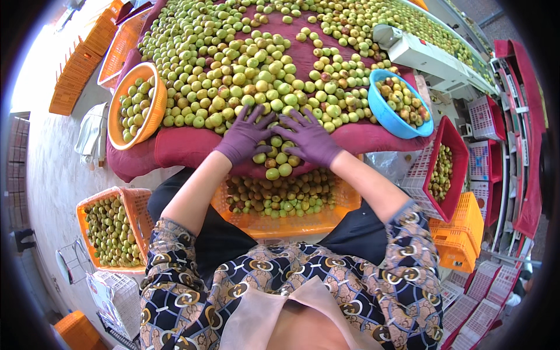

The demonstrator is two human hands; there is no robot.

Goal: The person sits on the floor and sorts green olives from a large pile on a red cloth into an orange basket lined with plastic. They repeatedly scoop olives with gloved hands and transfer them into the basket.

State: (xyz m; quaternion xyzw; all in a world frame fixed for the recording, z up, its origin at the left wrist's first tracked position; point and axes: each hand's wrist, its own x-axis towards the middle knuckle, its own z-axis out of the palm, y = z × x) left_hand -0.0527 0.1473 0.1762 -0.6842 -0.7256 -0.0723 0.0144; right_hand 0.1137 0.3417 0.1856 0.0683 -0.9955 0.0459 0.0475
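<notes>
Both my hands wear purple gloves and rest at the near edge of a table covered in maroon cloth [186,147]. Green and reddish-brown jujubes [204,96] are heaped across it. My left hand [245,139] lies palm down on some of the fruit with its fingers spread. Beside it, my right hand [310,139] is likewise spread, its fingers reaching among the jujubes. Several jujubes lie in the dip between the two hands, over the cloth edge. Directly below, between my knees, stands an orange crate [280,226] with many jujubes inside.
An orange basket [159,105] and a blue basin [373,104], both holding jujubes, flank the heap. Crates of jujubes stand at left [137,201] and right [461,175]. A white machine [429,58] is at the far right. Orange crates [76,70] are stacked far left.
</notes>
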